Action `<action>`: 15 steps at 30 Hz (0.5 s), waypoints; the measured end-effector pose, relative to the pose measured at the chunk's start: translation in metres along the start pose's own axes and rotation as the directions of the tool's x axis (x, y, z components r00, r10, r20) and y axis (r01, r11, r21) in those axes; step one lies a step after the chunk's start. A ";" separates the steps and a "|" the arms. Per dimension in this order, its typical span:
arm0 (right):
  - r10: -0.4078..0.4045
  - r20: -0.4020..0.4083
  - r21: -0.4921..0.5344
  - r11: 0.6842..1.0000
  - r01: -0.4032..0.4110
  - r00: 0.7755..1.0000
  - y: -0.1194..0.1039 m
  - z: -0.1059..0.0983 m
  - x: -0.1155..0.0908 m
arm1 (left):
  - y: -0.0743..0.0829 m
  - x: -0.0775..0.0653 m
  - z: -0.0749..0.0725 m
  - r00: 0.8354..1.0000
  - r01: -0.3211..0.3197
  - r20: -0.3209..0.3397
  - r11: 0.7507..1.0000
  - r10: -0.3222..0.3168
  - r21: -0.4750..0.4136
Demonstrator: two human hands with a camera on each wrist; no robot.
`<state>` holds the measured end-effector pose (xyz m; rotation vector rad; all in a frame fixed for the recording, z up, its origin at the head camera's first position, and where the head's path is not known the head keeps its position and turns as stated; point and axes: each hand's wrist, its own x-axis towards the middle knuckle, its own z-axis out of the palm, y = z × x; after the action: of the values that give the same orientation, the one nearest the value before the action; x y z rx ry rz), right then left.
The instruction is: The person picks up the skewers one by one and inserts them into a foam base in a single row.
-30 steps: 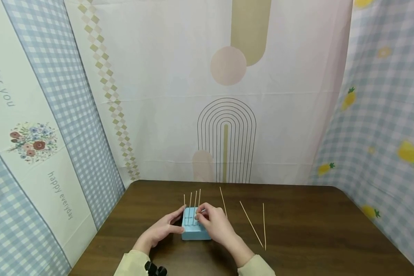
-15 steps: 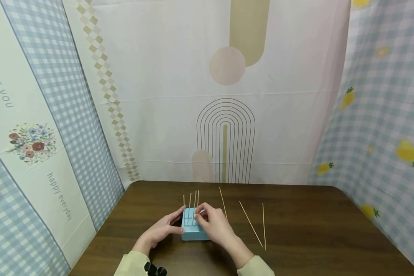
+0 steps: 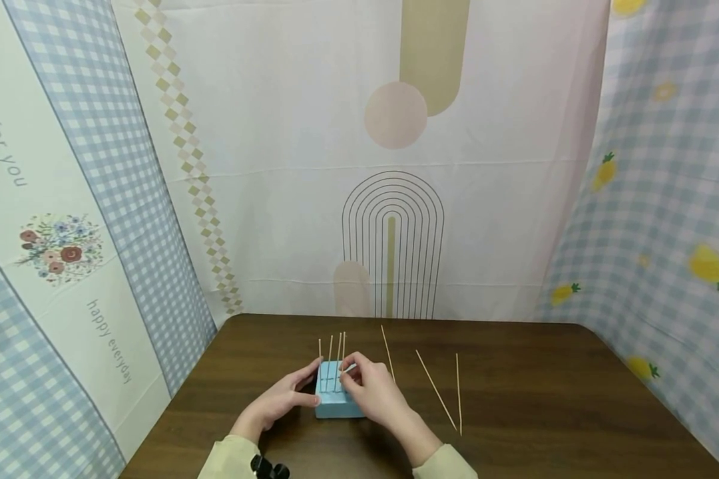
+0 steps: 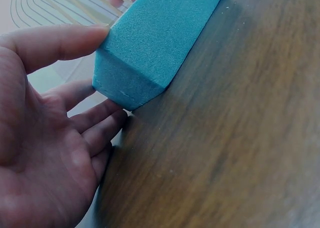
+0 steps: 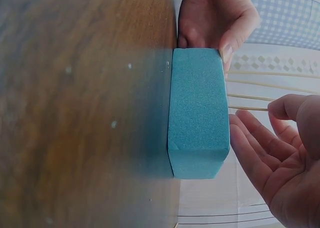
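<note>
From above, blue block (image 3: pixel 338 410) snug in left hand (image 3: pixel 279 398), right end partly hidden by right hand (image 3: pixel 377 392), tight on a stick (image 5: pixel 249 108)

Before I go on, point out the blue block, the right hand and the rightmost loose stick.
Blue block (image 5: pixel 199 105): right wrist view, middle of its long side.
Right hand (image 3: pixel 371 387): head view, back of the hand.
Rightmost loose stick (image 3: pixel 458 394): head view, about midway along its length.

Left grip (image 3: pixel 278 399) — thumb and fingers parted | right grip (image 3: pixel 376 392) — thumb and forefinger pinched together
</note>
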<state>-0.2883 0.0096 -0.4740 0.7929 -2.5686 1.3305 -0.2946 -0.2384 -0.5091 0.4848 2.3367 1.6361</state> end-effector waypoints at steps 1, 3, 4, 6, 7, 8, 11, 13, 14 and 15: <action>0.001 0.002 0.001 1.000 -0.001 1.000 0.000 0.000 0.000 | 0.000 0.000 0.000 1.000 -0.001 0.001 1.000 0.001 -0.001; -0.001 0.004 0.008 1.000 0.001 1.000 0.001 0.000 0.000 | 0.000 -0.001 -0.001 1.000 -0.001 0.000 1.000 0.001 -0.001; -0.001 0.005 0.012 1.000 0.001 1.000 0.001 0.000 0.000 | 0.000 -0.001 -0.001 1.000 -0.003 0.000 1.000 0.003 -0.003; 0.000 0.006 0.017 1.000 0.000 1.000 0.002 -0.001 0.000 | 0.000 -0.001 -0.001 1.000 -0.004 0.000 1.000 0.004 -0.005; 0.002 0.009 0.020 1.000 -0.002 1.000 0.002 -0.001 0.000 | 0.000 -0.001 -0.001 1.000 -0.006 0.000 1.000 0.006 -0.006; 0.005 0.013 0.027 1.000 -0.005 1.000 0.002 -0.002 0.000 | 0.000 -0.001 -0.001 1.000 -0.005 0.001 1.000 0.005 -0.006; 0.013 0.025 0.034 0.999 -0.014 1.000 0.003 -0.005 0.000 | 0.000 -0.001 -0.002 1.000 -0.006 0.005 1.000 0.006 -0.003; 0.013 0.033 0.044 0.999 -0.014 0.999 0.004 -0.008 0.000 | 0.000 -0.001 -0.001 1.000 -0.009 0.006 1.000 0.009 -0.005; 0.011 0.037 0.046 0.999 -0.013 0.999 0.004 -0.009 0.000 | 0.000 -0.001 -0.001 1.000 -0.009 0.005 1.000 0.009 -0.006; 0.010 0.043 0.046 0.999 -0.012 0.999 0.004 -0.010 0.000 | 0.000 -0.001 -0.001 1.000 -0.009 0.005 1.000 0.009 -0.007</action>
<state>-0.2913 0.0200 -0.4710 0.8254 -2.5863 1.3965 -0.2937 -0.2399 -0.5087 0.4987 2.3278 1.6449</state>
